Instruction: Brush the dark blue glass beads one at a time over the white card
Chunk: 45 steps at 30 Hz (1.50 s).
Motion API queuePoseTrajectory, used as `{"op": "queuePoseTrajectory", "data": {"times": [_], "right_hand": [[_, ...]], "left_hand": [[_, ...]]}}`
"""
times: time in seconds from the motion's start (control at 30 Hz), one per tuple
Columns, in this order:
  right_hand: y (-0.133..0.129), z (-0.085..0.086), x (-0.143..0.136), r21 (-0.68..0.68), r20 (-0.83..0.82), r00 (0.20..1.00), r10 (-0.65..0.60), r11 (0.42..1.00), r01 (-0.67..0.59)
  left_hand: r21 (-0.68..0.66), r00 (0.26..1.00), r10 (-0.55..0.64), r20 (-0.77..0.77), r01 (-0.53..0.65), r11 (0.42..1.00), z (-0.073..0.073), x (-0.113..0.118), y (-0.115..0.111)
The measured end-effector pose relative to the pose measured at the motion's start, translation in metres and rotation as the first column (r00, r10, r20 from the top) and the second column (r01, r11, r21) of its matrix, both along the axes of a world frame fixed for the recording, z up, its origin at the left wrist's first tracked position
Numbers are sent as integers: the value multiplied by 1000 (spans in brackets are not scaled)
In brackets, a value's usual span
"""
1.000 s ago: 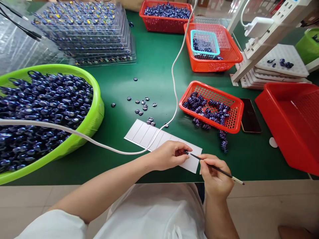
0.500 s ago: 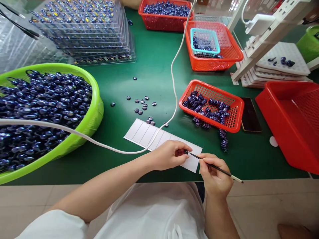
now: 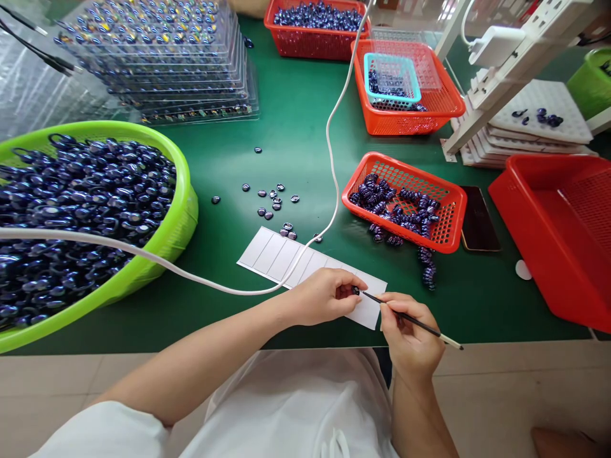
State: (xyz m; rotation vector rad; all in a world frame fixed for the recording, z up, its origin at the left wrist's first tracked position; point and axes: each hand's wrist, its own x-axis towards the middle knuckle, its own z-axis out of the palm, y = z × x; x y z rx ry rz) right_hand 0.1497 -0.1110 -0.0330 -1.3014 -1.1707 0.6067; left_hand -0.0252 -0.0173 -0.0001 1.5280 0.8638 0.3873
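Observation:
Over the right part of a white lined card (image 3: pixel 272 254), my left hand (image 3: pixel 329 296) pinches a small dark piece (image 3: pixel 356 291) between thumb and fingertips. My right hand (image 3: pixel 414 334) is closed around a thin black brush (image 3: pixel 420 324) with a pale rear end. The brush tip points left and is very near the dark piece; whether they touch is too small to tell. Several loose shiny dark pieces (image 3: pixel 277 206) lie on the green table (image 3: pixel 214 152) beyond the card.
A white cable (image 3: pixel 229 290) crosses the card. At left sits a green basket (image 3: pixel 188 191) heaped with dark pieces, with stacked clear trays (image 3: pixel 191 83) behind. Toward the right are a red basket (image 3: pixel 453 222) of dark strands, a phone (image 3: pixel 480 219) and a large red bin (image 3: pixel 539 242).
My right hand and the brush have shifted very slightly left. My left hand keeps its pinch on the dark piece.

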Motion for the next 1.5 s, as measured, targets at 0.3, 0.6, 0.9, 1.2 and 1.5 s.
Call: {"op": "queuePoseTrajectory", "data": {"times": [0.3,0.6,0.9,1.2,1.5], "right_hand": [[-3,-4,4,168,152,987,56,982,-82],[-4,-5,2,102,77,994,76,991,-83],[-3,-6,2,67,60,996,67,995,-71],[-2,-6,1,71,37,998,53,996,-55],[-2,-7,2,77,25,997,68,995,-70]], "left_hand": [[4,1000,7,-8,-7,1000,-1,0,-1],[-11,1000,15,7,-15,1000,-2,0,-1],[-67,1000,11,27,-9,998,0,0,0],[-82,1000,1,28,2,997,2,1,0],[-57,1000,-6,-8,5,998,3,3,-2]]}}
